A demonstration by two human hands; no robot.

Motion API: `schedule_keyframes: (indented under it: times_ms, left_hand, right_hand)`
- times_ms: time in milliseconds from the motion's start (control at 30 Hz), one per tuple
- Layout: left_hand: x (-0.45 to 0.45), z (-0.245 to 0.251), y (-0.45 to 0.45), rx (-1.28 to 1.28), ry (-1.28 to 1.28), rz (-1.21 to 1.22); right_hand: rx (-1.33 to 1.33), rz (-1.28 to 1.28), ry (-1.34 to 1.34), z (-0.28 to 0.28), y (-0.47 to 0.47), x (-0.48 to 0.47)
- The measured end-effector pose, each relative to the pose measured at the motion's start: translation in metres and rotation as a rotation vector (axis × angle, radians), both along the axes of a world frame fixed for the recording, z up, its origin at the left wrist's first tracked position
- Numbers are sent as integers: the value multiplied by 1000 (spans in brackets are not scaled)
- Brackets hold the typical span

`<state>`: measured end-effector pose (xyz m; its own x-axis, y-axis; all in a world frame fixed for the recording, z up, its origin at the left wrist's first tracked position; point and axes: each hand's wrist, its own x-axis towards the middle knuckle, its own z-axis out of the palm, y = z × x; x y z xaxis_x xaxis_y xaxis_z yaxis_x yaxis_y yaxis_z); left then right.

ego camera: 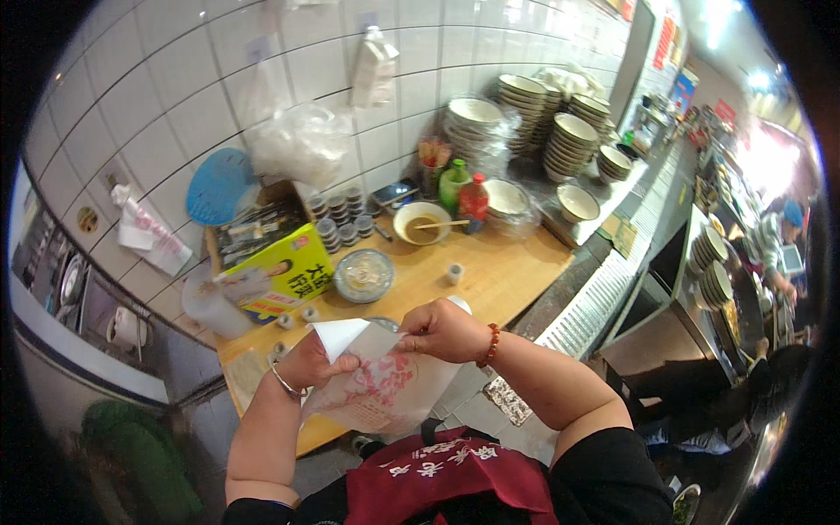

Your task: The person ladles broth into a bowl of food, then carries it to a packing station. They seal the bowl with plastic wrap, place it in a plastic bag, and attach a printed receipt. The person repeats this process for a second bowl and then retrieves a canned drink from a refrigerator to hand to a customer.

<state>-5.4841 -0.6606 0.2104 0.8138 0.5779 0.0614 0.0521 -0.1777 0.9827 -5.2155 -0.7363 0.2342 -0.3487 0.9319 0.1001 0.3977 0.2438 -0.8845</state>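
My left hand (318,363) grips one edge of a translucent plastic bag (387,394) with a red print, its thumb laid over the film. A white folded piece (338,336) shows at that hand; whether it is part of the bag, I cannot tell. My right hand (443,331) pinches the bag's upper edge between thumb and fingers. The bag hangs over the front of the wooden table (407,275). Behind my hands sits a round lidded plastic container (364,275), and part of another one (382,323) shows between them.
A box of packets (275,282), stacked sauce cups (338,220), a bowl with brown liquid (422,223), green (454,187) and red (474,200) bottles and bowl stacks (571,144) line the wall. Small rolls (454,273) stand on the table. People work at far right.
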Motion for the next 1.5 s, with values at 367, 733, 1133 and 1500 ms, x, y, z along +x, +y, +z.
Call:
schedule_keyframes:
  times_ms: [367, 733, 1133, 1500]
  left_hand:
    - [120, -9, -50, 328, 291, 54]
    - [156, -26, -97, 811, 111, 844]
    - [141, -74, -130, -1026, -355, 471]
    - [47, -97, -96, -495, -115, 554]
  right_hand:
    - [-224, -344, 23, -20, -97, 86]
    - [-228, -559, 207, -62, -103, 87]
    - [-340, -702, 214, -119, -110, 75]
    - [192, -1034, -312, -193, -113, 107]
